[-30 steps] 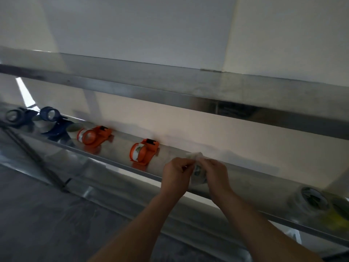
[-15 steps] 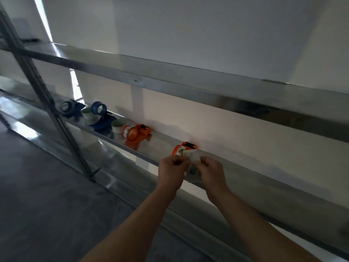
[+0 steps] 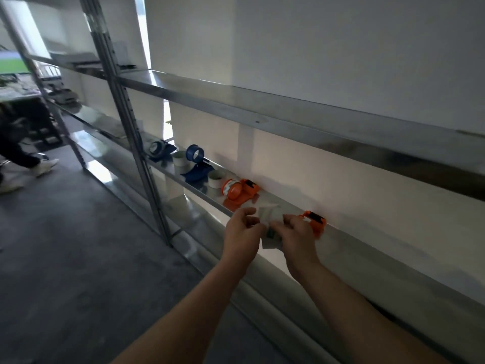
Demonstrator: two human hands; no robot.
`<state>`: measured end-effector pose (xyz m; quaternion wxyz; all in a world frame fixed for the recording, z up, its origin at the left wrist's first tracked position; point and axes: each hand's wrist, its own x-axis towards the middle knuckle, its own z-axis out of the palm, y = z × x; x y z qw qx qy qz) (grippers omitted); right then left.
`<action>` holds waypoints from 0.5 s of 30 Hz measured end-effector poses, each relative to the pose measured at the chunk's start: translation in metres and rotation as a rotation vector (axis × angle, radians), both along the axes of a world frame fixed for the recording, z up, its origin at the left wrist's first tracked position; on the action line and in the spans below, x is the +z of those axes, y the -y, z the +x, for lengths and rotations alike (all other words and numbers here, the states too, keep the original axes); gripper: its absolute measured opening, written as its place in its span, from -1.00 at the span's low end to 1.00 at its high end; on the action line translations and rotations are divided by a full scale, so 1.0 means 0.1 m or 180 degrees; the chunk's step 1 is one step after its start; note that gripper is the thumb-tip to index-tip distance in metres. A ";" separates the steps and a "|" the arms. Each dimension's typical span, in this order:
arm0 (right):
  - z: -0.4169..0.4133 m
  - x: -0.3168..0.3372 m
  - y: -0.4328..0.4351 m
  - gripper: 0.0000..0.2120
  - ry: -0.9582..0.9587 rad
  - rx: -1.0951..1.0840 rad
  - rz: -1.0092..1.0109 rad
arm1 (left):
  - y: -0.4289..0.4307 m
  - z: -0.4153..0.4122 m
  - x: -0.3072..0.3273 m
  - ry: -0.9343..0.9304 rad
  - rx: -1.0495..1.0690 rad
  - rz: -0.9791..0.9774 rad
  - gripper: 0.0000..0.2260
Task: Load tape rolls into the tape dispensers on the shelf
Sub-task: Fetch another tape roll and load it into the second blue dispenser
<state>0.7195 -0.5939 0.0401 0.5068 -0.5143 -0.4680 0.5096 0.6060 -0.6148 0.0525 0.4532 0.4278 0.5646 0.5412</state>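
Fingers [image 3: 249, 212] of the left hand [image 3: 241, 232] are curling inward and pinching one side of a tape roll [image 3: 270, 233]. The right hand [image 3: 298, 239] is gripping the other side with bent fingers and thumb. Both hands are holding it in the air just in front of the metal shelf [image 3: 380, 258], close to its front lip. The roll is showing pale and translucent, with a thin crinkled flap [image 3: 266, 211] sticking up between the thumbs; blur is hiding whether that is wrapping or loose tape.

Just behind the right hand, an orange plastic dispenser [image 3: 316, 222] with a black tab is sitting on the shiny steel surface. Further left, a second orange dispenser [image 3: 240, 191] is carrying a roll whose printing is too blurred to read. Beyond it, a squat white roll [image 3: 216, 178], a blue dispenser [image 3: 198, 164], another white roll [image 3: 179, 161] and a second blue dispenser [image 3: 158, 149] are standing in a row along the same shelf.
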 end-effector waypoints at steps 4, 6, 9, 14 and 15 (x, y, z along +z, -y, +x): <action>-0.18 0.06 -0.13 -0.87 -0.0120 0.0152 0.0084 | -0.08 -0.11 0.01 -0.0054 0.0201 0.0047 -0.77; -0.25 0.10 -0.21 -0.86 -0.0146 0.0255 0.0150 | -0.12 -0.16 0.04 -0.0025 0.0322 0.0087 -0.82; -0.33 0.12 -0.33 -0.89 -0.0091 0.0474 0.0234 | -0.16 -0.24 0.07 0.0041 0.0429 0.0063 -0.86; -0.44 0.12 -0.49 -0.83 -0.0060 0.0703 0.0258 | -0.24 -0.34 0.08 -0.0011 0.0769 -0.0047 -0.87; -0.46 0.11 -0.51 -0.84 -0.0023 0.0753 0.0284 | -0.25 -0.36 0.07 -0.0010 0.0849 -0.0073 -0.88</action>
